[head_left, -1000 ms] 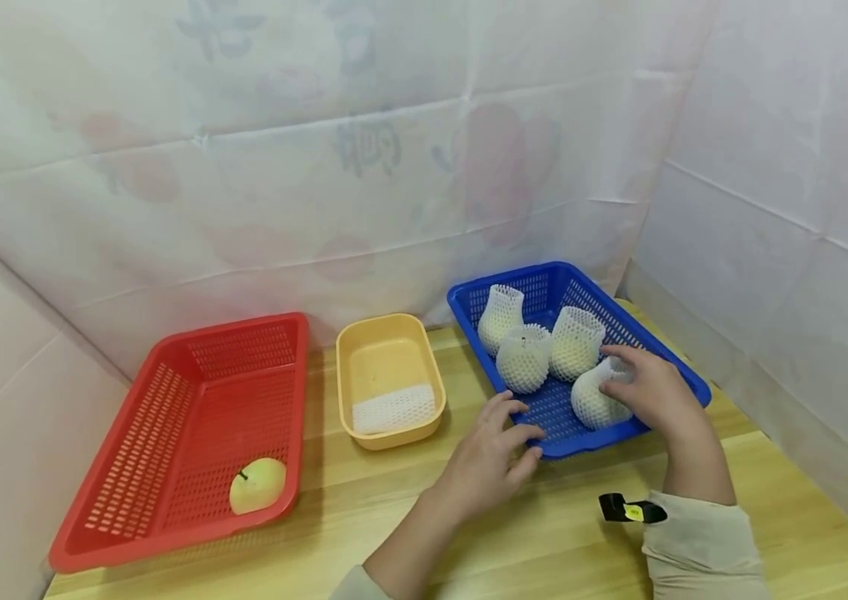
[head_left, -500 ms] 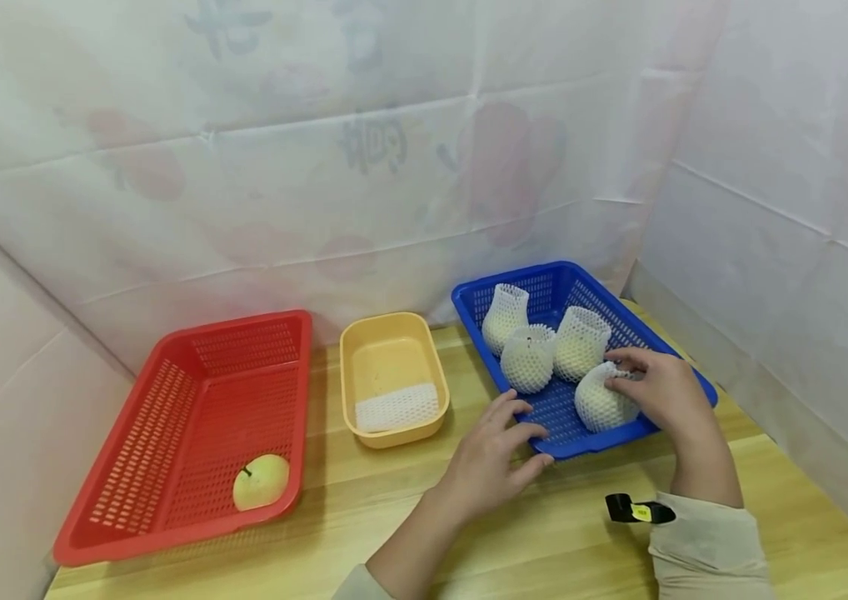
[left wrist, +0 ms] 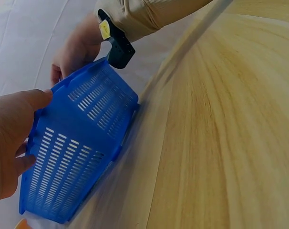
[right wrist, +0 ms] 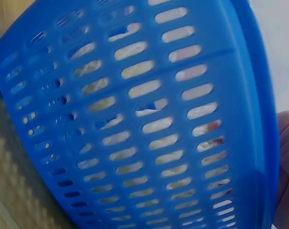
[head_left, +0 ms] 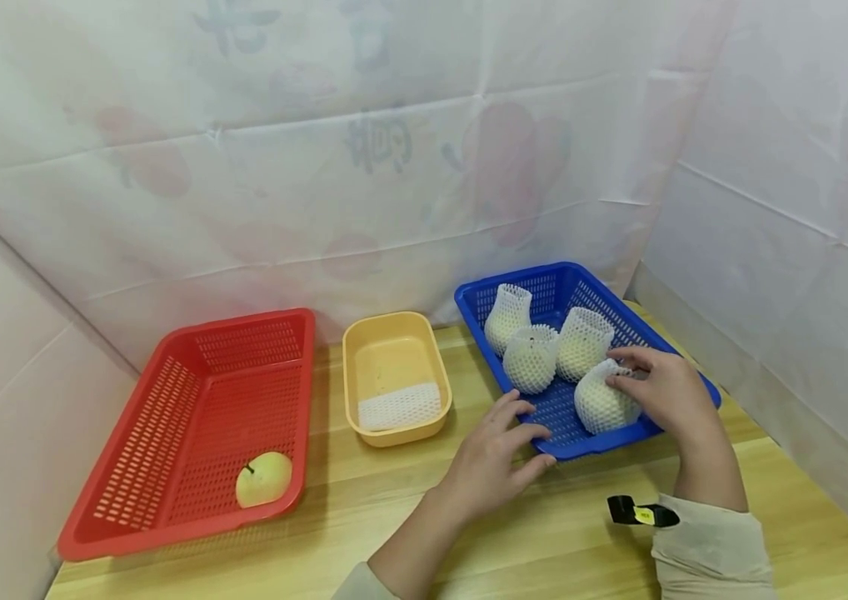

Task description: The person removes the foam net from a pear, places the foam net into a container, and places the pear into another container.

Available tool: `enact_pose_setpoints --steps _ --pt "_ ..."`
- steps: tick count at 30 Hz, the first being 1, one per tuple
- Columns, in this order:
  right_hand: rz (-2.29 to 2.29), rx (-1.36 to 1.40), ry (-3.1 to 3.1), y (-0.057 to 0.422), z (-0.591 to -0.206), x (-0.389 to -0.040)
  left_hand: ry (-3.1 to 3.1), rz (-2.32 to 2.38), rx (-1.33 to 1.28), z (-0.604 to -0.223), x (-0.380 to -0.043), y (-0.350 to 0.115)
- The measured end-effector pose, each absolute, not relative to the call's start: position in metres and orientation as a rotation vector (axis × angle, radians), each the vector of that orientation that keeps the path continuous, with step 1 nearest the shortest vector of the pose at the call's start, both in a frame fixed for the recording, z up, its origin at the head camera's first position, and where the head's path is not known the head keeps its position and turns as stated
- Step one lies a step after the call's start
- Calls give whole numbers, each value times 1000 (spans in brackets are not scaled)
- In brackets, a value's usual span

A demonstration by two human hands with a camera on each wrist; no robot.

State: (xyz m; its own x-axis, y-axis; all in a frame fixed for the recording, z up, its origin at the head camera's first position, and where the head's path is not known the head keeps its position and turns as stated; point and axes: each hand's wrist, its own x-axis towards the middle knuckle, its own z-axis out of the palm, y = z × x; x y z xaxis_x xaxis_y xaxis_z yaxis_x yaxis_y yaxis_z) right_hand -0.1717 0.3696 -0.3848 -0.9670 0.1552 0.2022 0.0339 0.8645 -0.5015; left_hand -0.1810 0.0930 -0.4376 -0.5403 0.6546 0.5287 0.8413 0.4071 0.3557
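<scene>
In the head view, my right hand [head_left: 667, 392] is at the near right of a blue basket [head_left: 555, 450]. Its thumb and fingers pinch the top of a white foam net around a pear [head_left: 604, 404]. Behind this pear, several more net-wrapped pears [head_left: 531, 367] sit in the basket. My left hand [head_left: 495, 454] rests at the basket's near left corner, fingers loosely bent at the rim. The left wrist view shows that hand [left wrist: 13, 136] against the outer wall. From the right wrist, the basket wall [right wrist: 135, 109] hides most of the pears and the right hand [right wrist: 287, 167].
A yellow tray [head_left: 435, 421] with a flat white foam net [head_left: 400, 407] lies left of the blue basket. Farther left is a red basket [head_left: 304, 408] with a bare pear [head_left: 264, 481]. Cloth walls [head_left: 364, 208] border the wooden table [head_left: 364, 517].
My right hand has closed its fingers on the net's top, and the net's upright neck has folded down. The left hand stays at the corner. The whole view has shifted slightly.
</scene>
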Motion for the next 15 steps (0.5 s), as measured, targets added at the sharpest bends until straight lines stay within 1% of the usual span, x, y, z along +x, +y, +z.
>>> enact_pose_setpoints --steps 9,15 --pt "794 -76 -2637 351 -369 -165 -2437 -944 -1299 -435 -180 92" --pt "852 21 -2458 335 -355 -156 -2533 -1276 -1227 -430 -179 90"
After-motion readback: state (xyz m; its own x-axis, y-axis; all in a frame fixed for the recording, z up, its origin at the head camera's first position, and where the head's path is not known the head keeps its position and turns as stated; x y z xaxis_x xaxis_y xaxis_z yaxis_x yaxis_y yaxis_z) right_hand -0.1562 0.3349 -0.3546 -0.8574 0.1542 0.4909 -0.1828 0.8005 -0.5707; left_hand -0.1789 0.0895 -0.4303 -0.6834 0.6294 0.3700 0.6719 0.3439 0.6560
